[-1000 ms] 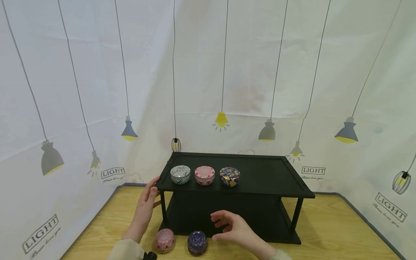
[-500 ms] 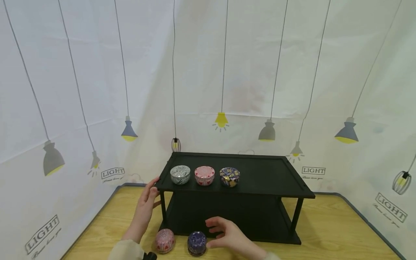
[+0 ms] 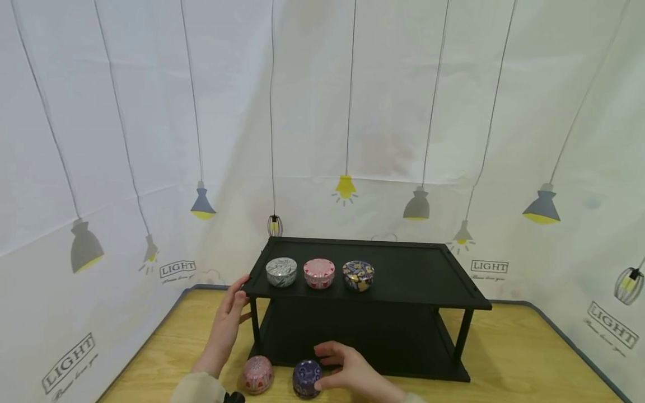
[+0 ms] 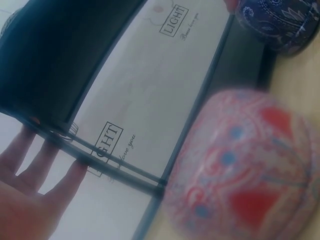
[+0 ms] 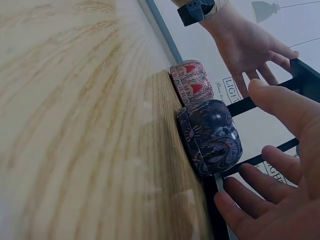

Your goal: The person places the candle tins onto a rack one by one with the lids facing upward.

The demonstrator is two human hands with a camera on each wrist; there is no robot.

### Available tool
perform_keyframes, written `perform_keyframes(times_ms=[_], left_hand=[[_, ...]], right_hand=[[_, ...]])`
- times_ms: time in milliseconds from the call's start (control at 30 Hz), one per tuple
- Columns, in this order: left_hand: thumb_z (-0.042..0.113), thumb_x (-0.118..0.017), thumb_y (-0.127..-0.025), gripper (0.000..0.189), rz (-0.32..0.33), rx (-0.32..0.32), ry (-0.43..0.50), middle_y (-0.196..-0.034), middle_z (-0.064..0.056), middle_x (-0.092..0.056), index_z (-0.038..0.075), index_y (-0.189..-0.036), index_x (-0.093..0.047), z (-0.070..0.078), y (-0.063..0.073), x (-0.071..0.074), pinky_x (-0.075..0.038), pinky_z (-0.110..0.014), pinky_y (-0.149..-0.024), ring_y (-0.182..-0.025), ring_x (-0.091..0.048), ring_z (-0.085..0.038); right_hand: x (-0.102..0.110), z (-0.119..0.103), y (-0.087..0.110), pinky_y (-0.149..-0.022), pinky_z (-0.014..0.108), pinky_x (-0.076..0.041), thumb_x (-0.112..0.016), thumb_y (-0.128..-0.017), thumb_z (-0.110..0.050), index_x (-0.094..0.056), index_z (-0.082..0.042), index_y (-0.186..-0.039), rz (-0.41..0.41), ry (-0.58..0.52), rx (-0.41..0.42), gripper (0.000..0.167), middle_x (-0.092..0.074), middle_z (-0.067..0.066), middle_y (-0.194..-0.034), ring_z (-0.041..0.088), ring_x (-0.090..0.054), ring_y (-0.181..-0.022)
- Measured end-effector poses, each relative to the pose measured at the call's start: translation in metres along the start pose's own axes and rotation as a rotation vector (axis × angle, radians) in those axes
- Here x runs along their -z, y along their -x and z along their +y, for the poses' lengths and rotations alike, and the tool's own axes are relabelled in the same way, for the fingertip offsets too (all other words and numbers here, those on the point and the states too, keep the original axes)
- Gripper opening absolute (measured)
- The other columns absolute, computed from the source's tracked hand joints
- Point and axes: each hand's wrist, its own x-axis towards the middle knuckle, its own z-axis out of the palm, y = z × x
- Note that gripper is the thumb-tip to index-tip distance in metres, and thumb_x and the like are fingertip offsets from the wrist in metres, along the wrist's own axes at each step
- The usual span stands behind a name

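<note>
Three on the rack: the grey-white tin (image 3: 281,272), pink-topped tin (image 3: 319,273) and floral tin (image 3: 358,276) stand apart in a row on the upper deck of the black rack (image 3: 408,268), toward its left and front.
Two on the table (image 3: 504,355): the navy tin (image 3: 307,379) stands upright in front of the rack; the pink-red tin (image 3: 258,374) stands to its left, with a gap between them in the head view.
Right hand (image 3: 347,370): beside the navy tin, thumb and fingers spread, pinching nothing. The thumb overlaps the tin's right side in the head view; contact cannot be confirmed.
Left hand (image 3: 229,318): at the rack's left front corner, fingers extended and apart against the edge; how firmly they press cannot be told.
Change noted: the right hand has shifted left, closing on the navy tin; the left hand and all five tins hold their places.
Bearing on the work: judged an approach to the navy tin, with grip and lift not yet made.
</note>
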Motion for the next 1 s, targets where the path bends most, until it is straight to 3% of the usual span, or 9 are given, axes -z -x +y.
perform_keyframes(times_ms=[600,1000], left_hand=[[0.037,-0.034,-0.106,0.047,-0.019,0.017,0.021,-0.152,-0.016,-0.028,0.018,-0.149,-0.035,-0.001,0.000,0.003,-0.036,-0.062,-0.099,-0.129,-0.036,-0.037],[0.036,-0.034,-0.106,0.046,-0.012,0.013,0.021,-0.149,-0.016,-0.033,0.018,-0.149,-0.035,0.000,0.000,0.002,-0.037,-0.062,-0.099,-0.128,-0.039,-0.036]], right_hand=[[-0.009,0.006,-0.009,-0.096,0.043,-0.045,-0.078,-0.083,-0.011,-0.052,0.003,-0.135,-0.067,0.002,0.030,0.059,-0.055,0.018,-0.132,0.024,-0.056,-0.113],[-0.010,0.004,-0.014,-0.099,0.045,-0.042,-0.079,-0.082,-0.016,-0.053,-0.003,-0.137,-0.092,0.111,0.012,0.062,-0.055,0.012,-0.134,0.024,-0.053,-0.118]])
